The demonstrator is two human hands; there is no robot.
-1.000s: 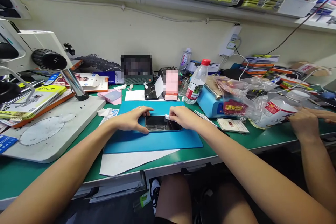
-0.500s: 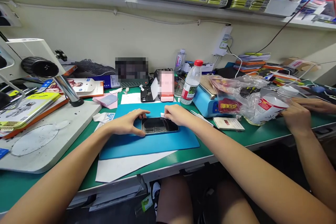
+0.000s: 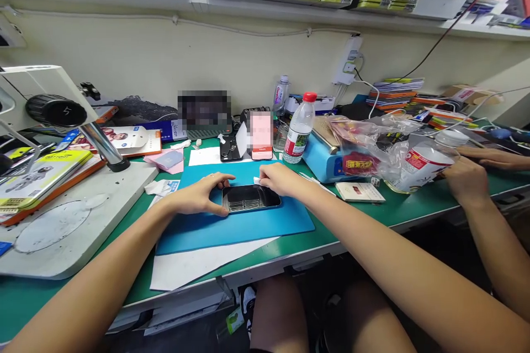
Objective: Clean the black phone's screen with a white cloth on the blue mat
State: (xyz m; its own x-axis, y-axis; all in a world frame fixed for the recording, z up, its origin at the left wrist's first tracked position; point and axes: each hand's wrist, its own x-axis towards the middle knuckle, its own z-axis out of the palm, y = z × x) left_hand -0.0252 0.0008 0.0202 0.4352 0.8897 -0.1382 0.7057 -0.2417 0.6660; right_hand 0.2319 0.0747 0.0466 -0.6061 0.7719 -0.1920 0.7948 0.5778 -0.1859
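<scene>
A black-screened smartphone lies flat on a blue mat, its glass reflecting the shelf above. My left hand is around its left end: the thumb touches the near left corner and the curled fingers rest by the far edge. My right hand is closed in a pinch on a small white wipe at the phone's far edge; most of the wipe is hidden by the fingers. Behind the mat, a dark phone case and a pink-screened phone stand propped up.
A microscope stand fills the left side. Right of the mat are a red-capped bottle, a blue device and a clear plastic bag. A co-worker's hand is at the far right, beside a large plastic jar.
The view has shifted slightly. Both hands keep nearly the same place at the phone, and the right hand still pinches the wipe.
</scene>
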